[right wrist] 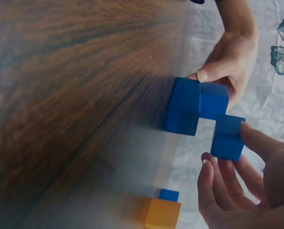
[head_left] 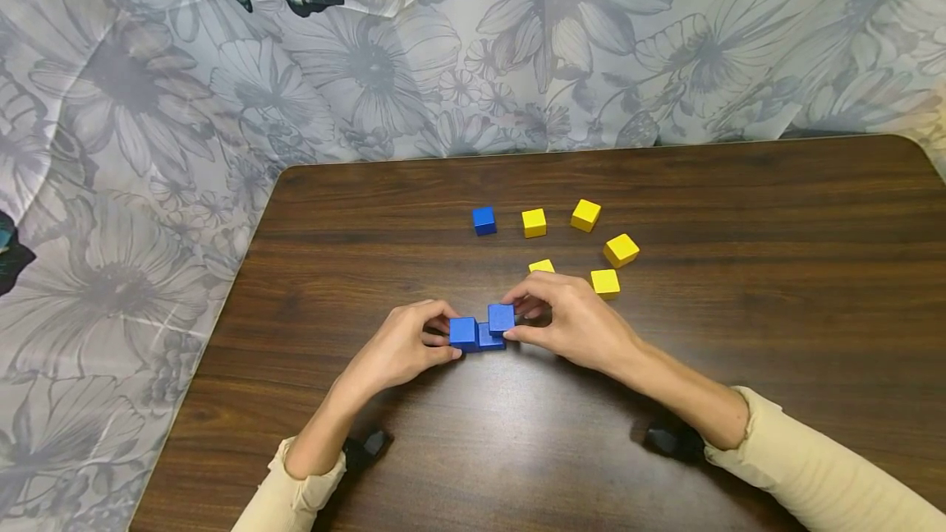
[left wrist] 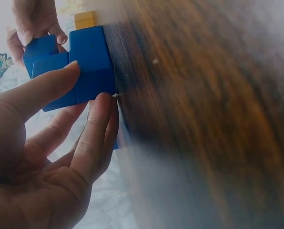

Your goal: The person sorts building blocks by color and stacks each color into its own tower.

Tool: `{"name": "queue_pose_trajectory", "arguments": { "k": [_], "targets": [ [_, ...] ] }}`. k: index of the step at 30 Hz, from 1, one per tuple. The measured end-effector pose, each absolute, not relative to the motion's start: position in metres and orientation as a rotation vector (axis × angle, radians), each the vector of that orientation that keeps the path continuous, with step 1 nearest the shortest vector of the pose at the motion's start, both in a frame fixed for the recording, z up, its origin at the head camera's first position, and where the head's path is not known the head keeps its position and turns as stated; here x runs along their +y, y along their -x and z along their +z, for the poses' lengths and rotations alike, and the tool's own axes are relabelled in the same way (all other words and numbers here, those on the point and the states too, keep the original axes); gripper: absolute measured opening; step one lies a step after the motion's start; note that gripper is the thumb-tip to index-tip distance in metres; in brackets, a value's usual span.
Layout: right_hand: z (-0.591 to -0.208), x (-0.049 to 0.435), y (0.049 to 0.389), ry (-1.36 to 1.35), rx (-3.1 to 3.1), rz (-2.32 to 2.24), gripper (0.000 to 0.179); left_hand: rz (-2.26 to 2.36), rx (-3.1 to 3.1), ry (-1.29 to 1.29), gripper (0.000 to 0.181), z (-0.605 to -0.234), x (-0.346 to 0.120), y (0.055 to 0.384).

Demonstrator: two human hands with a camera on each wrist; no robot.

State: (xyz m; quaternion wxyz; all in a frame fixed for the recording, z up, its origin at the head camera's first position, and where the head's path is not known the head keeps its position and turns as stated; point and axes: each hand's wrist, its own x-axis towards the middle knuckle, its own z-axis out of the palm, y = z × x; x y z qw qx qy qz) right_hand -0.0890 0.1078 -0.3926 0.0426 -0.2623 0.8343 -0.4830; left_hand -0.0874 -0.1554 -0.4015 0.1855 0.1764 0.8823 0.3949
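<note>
A floral cloth [head_left: 369, 64] hangs behind a brown table [head_left: 776, 269]. The left forearm [head_left: 321, 433] and right forearm [head_left: 687, 392] angle inward over the tabletop. The left hand [head_left: 402, 347] is partly closed, thumb and fingers gripping the left end of a blue cube stack [head_left: 463, 337] on the table. The right hand [head_left: 576, 323], fingers bent, pinches one blue cube [head_left: 501, 318] above the stack's lower right cube, a gap beneath. Beyond the stack stand five yellow cubes [head_left: 534, 225] and another blue cube [head_left: 484, 222].
</note>
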Motion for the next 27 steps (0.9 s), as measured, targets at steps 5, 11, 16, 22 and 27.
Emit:
{"name": "queue_pose_trajectory", "arguments": {
  "k": [5, 11, 16, 22, 27],
  "targets": [
    [-0.394, 0.104, 0.089, 0.786, 2.539, -1.47, 0.035, 1.121, 2.483, -0.504, 0.028, -0.402, -0.156, 0.087],
    [-0.395, 0.102, 0.089, 0.78, 2.529, -1.455, 0.034, 1.113, 2.488, -0.507, 0.028, -0.402, -0.156, 0.087],
    [-0.396, 0.099, 0.089, 0.779, 2.541, -1.431, 0.033, 1.122, 2.48, -0.497, 0.027, -0.402, -0.156, 0.087],
    [-0.397, 0.097, 0.089, 0.777, 2.536, -1.397, 0.031, 1.125, 2.476, -0.494, 0.028, -0.402, -0.156, 0.087],
    [-0.399, 0.096, 0.09, 0.778, 2.549, -1.356, 0.031, 1.135, 2.468, -0.49, 0.028, -0.401, -0.156, 0.087]
  ]
}}
